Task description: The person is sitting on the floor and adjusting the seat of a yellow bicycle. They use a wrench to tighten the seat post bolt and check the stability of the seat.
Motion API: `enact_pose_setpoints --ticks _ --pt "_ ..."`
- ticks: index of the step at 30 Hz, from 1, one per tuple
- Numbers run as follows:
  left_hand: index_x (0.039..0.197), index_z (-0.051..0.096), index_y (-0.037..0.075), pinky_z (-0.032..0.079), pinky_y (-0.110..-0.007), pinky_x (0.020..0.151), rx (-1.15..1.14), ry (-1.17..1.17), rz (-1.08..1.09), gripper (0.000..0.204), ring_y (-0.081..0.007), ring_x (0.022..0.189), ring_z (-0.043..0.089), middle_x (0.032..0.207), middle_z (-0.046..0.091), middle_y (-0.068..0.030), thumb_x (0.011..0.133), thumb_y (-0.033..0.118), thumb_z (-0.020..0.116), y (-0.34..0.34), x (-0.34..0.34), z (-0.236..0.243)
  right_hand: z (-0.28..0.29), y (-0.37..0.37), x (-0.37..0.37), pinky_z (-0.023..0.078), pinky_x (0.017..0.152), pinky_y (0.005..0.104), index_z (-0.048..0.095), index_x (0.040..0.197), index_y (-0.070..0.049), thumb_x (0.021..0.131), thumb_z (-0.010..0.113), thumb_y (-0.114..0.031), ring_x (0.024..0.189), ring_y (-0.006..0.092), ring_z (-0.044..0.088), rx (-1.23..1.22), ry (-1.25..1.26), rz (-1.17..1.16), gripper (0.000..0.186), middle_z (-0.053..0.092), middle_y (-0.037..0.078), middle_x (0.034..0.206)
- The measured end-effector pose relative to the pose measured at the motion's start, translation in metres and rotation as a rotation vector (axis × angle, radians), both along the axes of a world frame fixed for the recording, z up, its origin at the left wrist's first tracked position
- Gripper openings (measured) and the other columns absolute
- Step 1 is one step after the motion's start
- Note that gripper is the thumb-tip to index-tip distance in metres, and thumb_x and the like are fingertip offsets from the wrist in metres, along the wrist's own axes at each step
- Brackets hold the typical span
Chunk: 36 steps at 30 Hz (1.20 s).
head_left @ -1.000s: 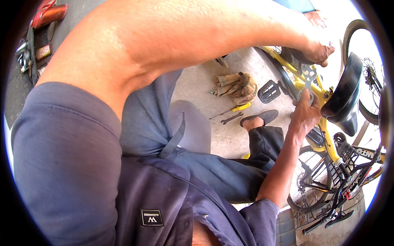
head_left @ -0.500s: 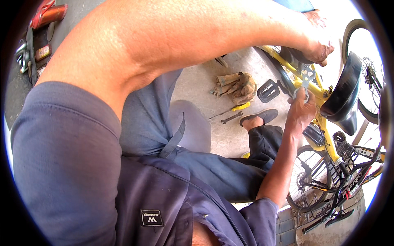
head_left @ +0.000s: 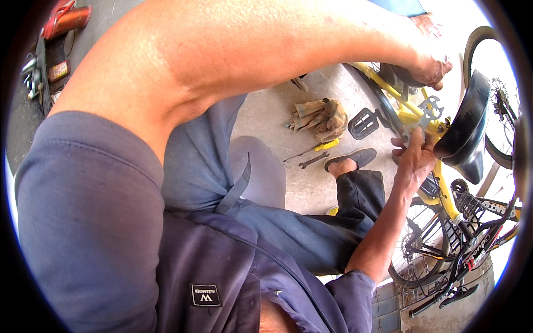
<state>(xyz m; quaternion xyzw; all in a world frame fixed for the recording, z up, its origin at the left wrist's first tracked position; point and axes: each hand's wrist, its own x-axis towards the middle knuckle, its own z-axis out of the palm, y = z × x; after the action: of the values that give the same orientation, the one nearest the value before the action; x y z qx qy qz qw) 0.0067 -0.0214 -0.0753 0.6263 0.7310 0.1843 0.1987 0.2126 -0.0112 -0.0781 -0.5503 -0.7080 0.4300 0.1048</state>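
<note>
My right hand (head_left: 415, 160) is closed on a flat silver spanner (head_left: 430, 111) with holes and notched ends. The spanner lies close over the yellow bicycle frame (head_left: 441, 180), beside the black saddle (head_left: 466, 130); whether it touches the frame I cannot tell. Across the top stretches my left arm, and my left hand (head_left: 432, 69) is bent down over a dark part of the bicycle. Its fingers look curled, but glare and the hand itself hide what they grip. A black pedal (head_left: 363, 123) is just left of the frame.
On the concrete floor lie a crumpled brown work glove or cloth (head_left: 321, 117), a yellow-handled screwdriver (head_left: 325, 145) and an open-ended spanner (head_left: 314, 160). A shod foot (head_left: 355, 160) stands nearby. Another bicycle's wheel (head_left: 486, 44) is at far right. Tools and a red canister (head_left: 72, 22) sit at upper left.
My right hand has moved a little right with the silver spanner, whose upper end has shifted right and down and tilts more to the right. My left hand looks unmoved.
</note>
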Motion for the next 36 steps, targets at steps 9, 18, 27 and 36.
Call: enact_pose_setpoints --ticks 9,18,27,36 --pt "0.121 0.053 0.003 0.039 -0.043 0.094 -0.037 -0.014 0.008 0.051 -0.0290 0.106 0.057 0.110 0.063 -0.0151 0.083 0.037 0.056 0.001 0.002 0.002 0.000 0.006 0.005 0.042 0.044 0.0198 0.055 0.120 0.000 0.094 0.052 -0.023 0.055 0.0078 0.055 0.075 0.021 0.044 0.035 0.063 0.007 0.087" --pt "0.099 0.064 0.004 0.048 -0.041 0.078 0.213 0.090 0.112 0.044 -0.0270 0.085 0.065 0.088 0.067 -0.0181 0.083 0.044 0.057 0.014 0.007 -0.029 -0.005 0.009 0.005 0.043 0.052 0.0214 0.062 0.118 -0.004 0.091 0.055 -0.031 0.064 0.0075 0.053 0.108 -0.069 0.057 0.038 0.062 0.005 0.086" --pt "0.099 0.065 0.005 0.050 -0.039 0.076 0.150 0.141 0.088 0.044 -0.0243 0.082 0.066 0.086 0.068 -0.0168 0.084 0.045 0.056 0.007 0.002 -0.016 -0.008 0.011 0.014 0.043 0.061 0.0232 0.064 0.116 -0.005 0.085 0.059 -0.026 0.068 0.0090 0.051 0.315 -0.059 0.165 0.038 0.061 0.005 0.083" --pt "0.099 0.066 0.006 0.050 -0.038 0.075 0.122 0.127 0.051 0.043 -0.0227 0.080 0.066 0.087 0.068 -0.0158 0.084 0.045 0.056 0.004 -0.001 -0.012 -0.015 0.018 0.016 0.040 0.063 0.0243 0.064 0.114 -0.005 0.081 0.063 -0.020 0.068 0.0093 0.049 0.412 -0.077 0.244 0.036 0.061 0.003 0.084"
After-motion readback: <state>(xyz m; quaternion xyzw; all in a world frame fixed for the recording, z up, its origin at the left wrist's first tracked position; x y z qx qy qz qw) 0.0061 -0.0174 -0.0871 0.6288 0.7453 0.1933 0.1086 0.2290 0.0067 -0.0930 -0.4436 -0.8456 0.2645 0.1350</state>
